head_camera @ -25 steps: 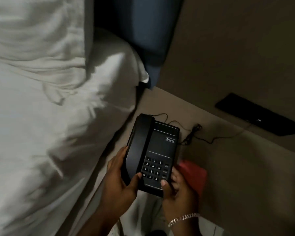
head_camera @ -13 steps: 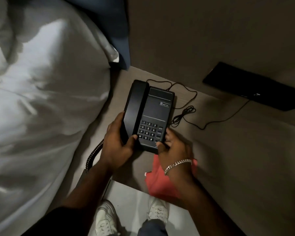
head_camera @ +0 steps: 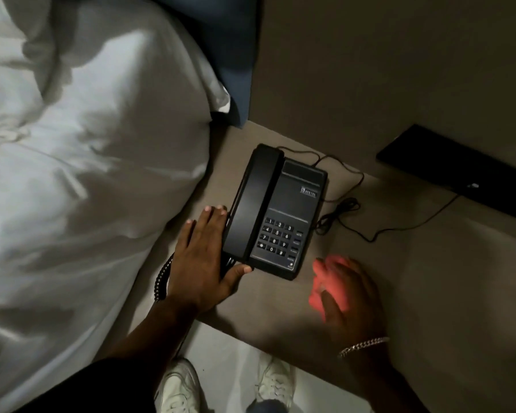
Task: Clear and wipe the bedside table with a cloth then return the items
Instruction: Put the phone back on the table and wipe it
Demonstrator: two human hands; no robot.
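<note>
A grey-brown bedside table beside a bed. A black telephone sits near its back left corner, cord trailing behind. A blurred red cloth, apparently resting flat, lies toward the front edge.

Dim room, light falling brightest on the rumpled white duvet, beside it everything shadowed, motion-smeared.

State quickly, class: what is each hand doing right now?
Left hand: open, flat against the phone, not gripping.
Right hand: on the red cloth; blurred, grip cannot be told.
</note>
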